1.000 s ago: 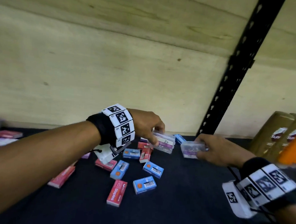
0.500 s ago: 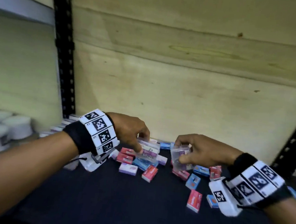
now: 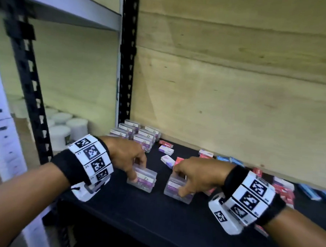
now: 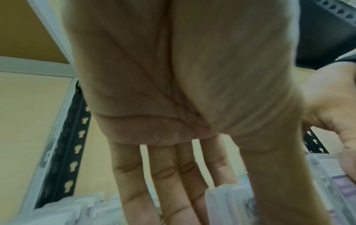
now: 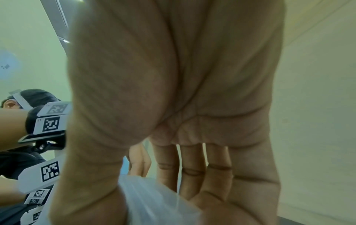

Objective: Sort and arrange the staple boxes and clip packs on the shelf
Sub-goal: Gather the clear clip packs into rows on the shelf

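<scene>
Each hand holds a clear plastic clip pack on the black shelf (image 3: 152,218). My left hand (image 3: 131,159) pinches one clip pack (image 3: 145,180) between thumb and fingers; that pack (image 4: 229,196) shows blurred under the fingers in the left wrist view. My right hand (image 3: 195,175) grips a second clip pack (image 3: 175,190) from above, its clear case (image 5: 154,199) between thumb and fingers in the right wrist view. Both packs sit low on or just above the shelf. Several more clip packs (image 3: 138,134) stand in tidy rows at the back left corner.
Small red, blue and pink staple boxes (image 3: 167,160) lie scattered along the plywood back wall (image 3: 235,108), with a heap at the far right (image 3: 284,190). A black slotted upright (image 3: 126,64) bounds the bay on the left; white tubs (image 3: 62,128) stand beyond it.
Both hands have carried their clip packs leftward along the shelf and lowered them toward its surface. The view has swung left, bringing the arranged rows of packs into sight.
</scene>
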A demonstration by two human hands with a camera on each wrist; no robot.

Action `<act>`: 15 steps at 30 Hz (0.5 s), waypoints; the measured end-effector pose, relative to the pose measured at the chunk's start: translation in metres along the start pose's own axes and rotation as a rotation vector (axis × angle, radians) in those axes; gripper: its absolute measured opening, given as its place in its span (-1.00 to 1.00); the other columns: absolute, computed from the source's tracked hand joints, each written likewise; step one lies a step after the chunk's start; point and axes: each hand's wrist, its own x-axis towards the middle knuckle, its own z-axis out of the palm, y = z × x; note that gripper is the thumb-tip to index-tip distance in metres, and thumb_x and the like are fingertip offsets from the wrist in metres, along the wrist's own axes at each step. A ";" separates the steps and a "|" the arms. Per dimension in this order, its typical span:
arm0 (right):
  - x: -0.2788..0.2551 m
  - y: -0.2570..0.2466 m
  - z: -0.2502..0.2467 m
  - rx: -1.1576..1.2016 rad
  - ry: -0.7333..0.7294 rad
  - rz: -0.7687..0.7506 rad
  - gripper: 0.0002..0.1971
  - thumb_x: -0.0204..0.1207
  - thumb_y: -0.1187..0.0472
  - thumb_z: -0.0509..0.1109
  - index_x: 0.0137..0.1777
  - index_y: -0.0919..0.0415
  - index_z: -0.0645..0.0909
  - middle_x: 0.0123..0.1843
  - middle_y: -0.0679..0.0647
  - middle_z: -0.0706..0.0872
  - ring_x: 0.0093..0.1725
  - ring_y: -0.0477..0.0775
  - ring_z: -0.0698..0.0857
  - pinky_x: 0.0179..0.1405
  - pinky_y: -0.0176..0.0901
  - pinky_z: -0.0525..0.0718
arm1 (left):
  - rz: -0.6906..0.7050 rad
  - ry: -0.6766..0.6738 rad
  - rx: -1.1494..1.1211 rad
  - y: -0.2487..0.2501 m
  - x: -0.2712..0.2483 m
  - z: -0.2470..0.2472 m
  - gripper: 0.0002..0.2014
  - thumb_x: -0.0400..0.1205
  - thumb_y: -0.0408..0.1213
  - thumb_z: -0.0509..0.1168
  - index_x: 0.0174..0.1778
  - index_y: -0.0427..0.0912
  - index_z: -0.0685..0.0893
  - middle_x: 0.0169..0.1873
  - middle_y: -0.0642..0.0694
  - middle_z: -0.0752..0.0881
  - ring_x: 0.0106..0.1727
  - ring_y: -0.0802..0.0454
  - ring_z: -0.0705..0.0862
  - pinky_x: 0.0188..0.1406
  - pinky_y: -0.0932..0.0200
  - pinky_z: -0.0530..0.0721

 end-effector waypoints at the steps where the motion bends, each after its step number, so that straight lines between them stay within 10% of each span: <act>1: 0.002 -0.002 0.001 -0.001 -0.011 0.002 -0.68 0.45 -0.05 0.50 0.12 0.07 0.65 -0.08 0.02 0.74 -0.08 0.07 0.68 -0.13 -0.04 0.65 | -0.003 -0.009 -0.014 -0.002 0.000 0.003 -0.65 0.46 -0.03 0.55 0.16 0.11 0.73 -0.04 0.18 0.73 -0.03 0.19 0.67 0.13 0.10 0.66; 15: -0.011 0.011 0.006 0.189 0.046 -0.018 -0.59 0.55 -0.12 0.46 0.36 -0.15 0.53 0.05 -0.27 0.65 -0.09 -0.22 0.65 -0.11 -0.28 0.65 | 0.045 0.122 -0.083 -0.003 -0.004 0.010 -0.55 0.46 -0.03 0.56 0.25 0.18 0.64 -0.04 0.24 0.63 -0.05 0.31 0.60 -0.17 0.37 0.50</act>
